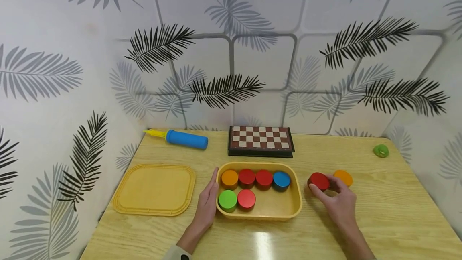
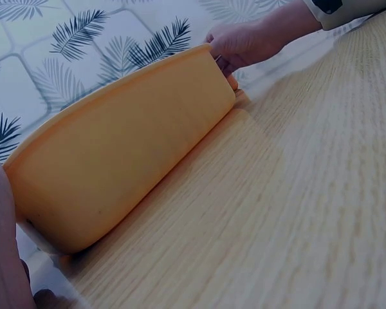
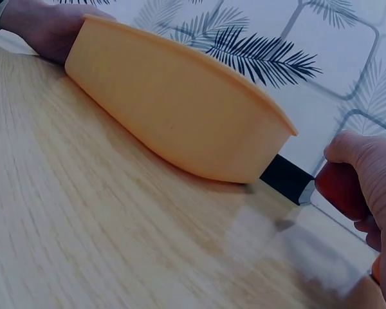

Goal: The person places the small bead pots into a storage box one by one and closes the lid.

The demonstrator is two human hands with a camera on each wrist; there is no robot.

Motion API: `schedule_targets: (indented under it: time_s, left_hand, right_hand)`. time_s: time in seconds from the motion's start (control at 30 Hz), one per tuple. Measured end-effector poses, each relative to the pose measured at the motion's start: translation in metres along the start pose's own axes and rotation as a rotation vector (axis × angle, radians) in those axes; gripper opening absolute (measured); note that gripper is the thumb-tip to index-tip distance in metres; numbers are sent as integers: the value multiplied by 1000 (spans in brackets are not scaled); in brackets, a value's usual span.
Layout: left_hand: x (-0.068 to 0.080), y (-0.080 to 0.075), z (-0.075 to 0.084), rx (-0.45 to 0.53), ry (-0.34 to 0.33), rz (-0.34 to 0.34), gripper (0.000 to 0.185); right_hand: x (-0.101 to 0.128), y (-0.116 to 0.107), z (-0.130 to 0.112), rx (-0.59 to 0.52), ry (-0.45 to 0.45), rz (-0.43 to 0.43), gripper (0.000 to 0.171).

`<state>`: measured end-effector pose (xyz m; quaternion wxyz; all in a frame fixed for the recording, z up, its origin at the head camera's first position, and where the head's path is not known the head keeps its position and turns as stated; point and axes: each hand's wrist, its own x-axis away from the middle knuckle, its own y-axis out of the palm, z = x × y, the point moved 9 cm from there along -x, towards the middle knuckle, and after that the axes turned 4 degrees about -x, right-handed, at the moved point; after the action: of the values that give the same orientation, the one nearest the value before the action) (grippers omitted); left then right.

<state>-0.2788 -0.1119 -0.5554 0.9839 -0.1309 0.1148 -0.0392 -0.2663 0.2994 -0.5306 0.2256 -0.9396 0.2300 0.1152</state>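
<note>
A yellow plastic bin (image 1: pixel 274 216) sits on the table before me. Inside are several short, round pieces: an orange one (image 1: pixel 229 179), red ones such as this (image 1: pixel 246 200), a blue one (image 1: pixel 281 180) and a green one (image 1: pixel 227 200). My left hand (image 1: pixel 207 204) rests along the bin's left wall with its fingers straight. To the right of the bin, my right hand (image 1: pixel 339 202) pinches a red round piece (image 1: pixel 319 180) between thumb and fingers; the right wrist view shows this red piece (image 3: pixel 342 188) raised over the tabletop. Just beyond those fingers lies an orange round piece (image 1: pixel 343 177).
A yellow lid (image 1: pixel 155 189) lies left of the bin. Behind stand a blue hand pump (image 1: pixel 187 139) with a yellow nozzle and a checkered board-game case (image 1: pixel 260 141). Far right is a small green figure (image 1: pixel 381 151). A patterned wall (image 1: pixel 260 63) closes off the table's back.
</note>
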Motion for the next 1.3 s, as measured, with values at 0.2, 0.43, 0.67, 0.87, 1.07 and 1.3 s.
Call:
schedule_targets:
  time_s: [0.2, 0.43, 0.67, 0.87, 1.07, 1.3]
  left_hand:
    - [0, 0, 0, -12, -5, 0, 53]
    - [-3, 1, 1, -21, -7, -1, 54]
    - [-4, 2, 1, -21, -12, -1, 53]
    - [-1, 1, -2, -15, -17, 3, 53]
    - [-2, 1, -1, -22, -13, 8, 53]
    - [-1, 0, 1, -25, -8, 6, 54]
  right_hand:
    - [-2, -5, -11, 35, -9, -2, 51]
    - [-5, -11, -27, 64, -43, -3, 54]
    - [-6, -11, -40, 37, -85, -25, 56]
    - [-1, -2, -59, 45, -144, -93, 53]
    - [6, 12, -86, 54, -219, -181, 53]
    - [16, 35, -106, 63, -318, -294, 52]
